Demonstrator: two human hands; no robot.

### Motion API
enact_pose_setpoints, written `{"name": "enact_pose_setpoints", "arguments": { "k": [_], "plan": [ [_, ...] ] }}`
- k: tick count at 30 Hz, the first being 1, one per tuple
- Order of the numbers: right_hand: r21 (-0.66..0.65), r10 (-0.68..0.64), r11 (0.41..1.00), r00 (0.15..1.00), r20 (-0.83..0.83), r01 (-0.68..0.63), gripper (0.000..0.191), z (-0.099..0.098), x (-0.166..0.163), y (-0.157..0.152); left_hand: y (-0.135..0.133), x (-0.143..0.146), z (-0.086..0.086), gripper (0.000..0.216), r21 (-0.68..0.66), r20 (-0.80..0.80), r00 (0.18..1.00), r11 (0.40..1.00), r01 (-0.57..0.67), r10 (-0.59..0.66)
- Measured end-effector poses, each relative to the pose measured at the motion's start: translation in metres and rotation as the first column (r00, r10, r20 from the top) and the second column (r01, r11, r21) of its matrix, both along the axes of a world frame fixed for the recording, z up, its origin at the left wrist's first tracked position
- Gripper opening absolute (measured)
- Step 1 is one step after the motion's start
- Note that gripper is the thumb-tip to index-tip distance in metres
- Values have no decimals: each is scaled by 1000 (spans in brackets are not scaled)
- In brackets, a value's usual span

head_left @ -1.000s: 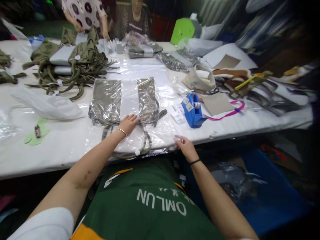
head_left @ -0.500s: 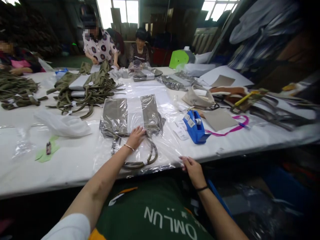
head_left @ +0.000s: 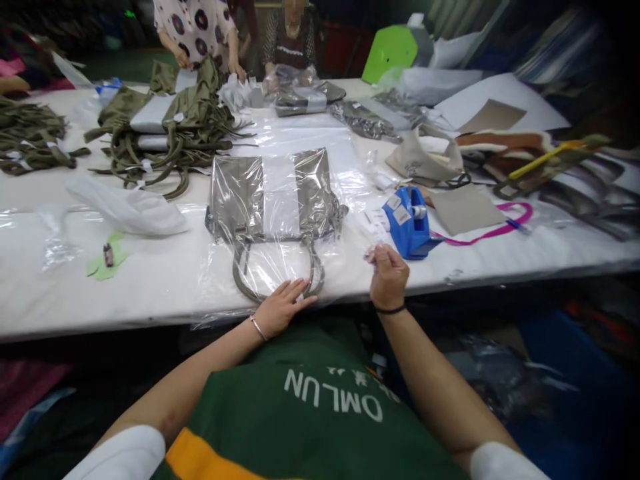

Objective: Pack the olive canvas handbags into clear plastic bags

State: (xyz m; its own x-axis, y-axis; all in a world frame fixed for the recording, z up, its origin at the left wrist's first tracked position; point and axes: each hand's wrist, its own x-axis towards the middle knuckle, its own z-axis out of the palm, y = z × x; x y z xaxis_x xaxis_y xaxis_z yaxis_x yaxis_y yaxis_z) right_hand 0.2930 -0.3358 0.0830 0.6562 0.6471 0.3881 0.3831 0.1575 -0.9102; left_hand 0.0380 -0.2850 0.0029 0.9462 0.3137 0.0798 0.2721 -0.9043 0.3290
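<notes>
An olive tote bag (head_left: 237, 193) with a white paper band (head_left: 281, 200) round it lies flat inside a clear plastic bag (head_left: 215, 293). Its looped handles point towards me. My left hand (head_left: 283, 307) rests with spread fingers on the plastic by the handles, at the table's near edge. To the right, my right hand (head_left: 389, 275) is closed, its fingertips pinching a crumpled edge of the clear plastic. Just beyond that hand stands a blue tape dispenser (head_left: 413, 230), with a printed paper slip beside it.
Olive bags are piled (head_left: 155, 127) at the left. Crumpled white plastic (head_left: 130, 210) and a green scrap (head_left: 107, 257) lie nearer. Wrapped bags (head_left: 370, 113), a grey-brown card (head_left: 467, 209) and straps are on the right. Two people stand or sit across the white table (head_left: 150, 300).
My left hand has slid from the paper band down to the handles. My right hand has moved up and forward beside the tape dispenser, pinching the plastic. The view has tilted down.
</notes>
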Motion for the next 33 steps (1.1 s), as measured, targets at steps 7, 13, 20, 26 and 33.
{"name": "enact_pose_setpoints", "arguments": {
  "k": [7, 13, 20, 26, 33],
  "plan": [
    [-120, 234, 959, 955, -180, -258, 45, -45, -113, 116, -8, 0, -6, 56, 0, -32, 999, 1000, 4, -4],
    [-257, 188, 943, 975, -118, -213, 46, -85, -128, 147, -21, -101, 9, 39, -133, 327, 913, 969, -209, 242],
    [-460, 416, 845, 875, 248, -271, 62, -80, -169, 126, -10, -196, -3, 59, -298, 259, 179, 254, -920, 949],
    [-700, 572, 672, 769, 286, -240, 98, -69, -206, 119, -27, -182, 10, 60, -470, 21, 150, 142, -871, 988],
    [-718, 635, 632, 726, 264, -292, 103, -71, -213, 121, -1, -140, 121, 41, -620, 121, 463, 431, -655, 878]
  ]
}}
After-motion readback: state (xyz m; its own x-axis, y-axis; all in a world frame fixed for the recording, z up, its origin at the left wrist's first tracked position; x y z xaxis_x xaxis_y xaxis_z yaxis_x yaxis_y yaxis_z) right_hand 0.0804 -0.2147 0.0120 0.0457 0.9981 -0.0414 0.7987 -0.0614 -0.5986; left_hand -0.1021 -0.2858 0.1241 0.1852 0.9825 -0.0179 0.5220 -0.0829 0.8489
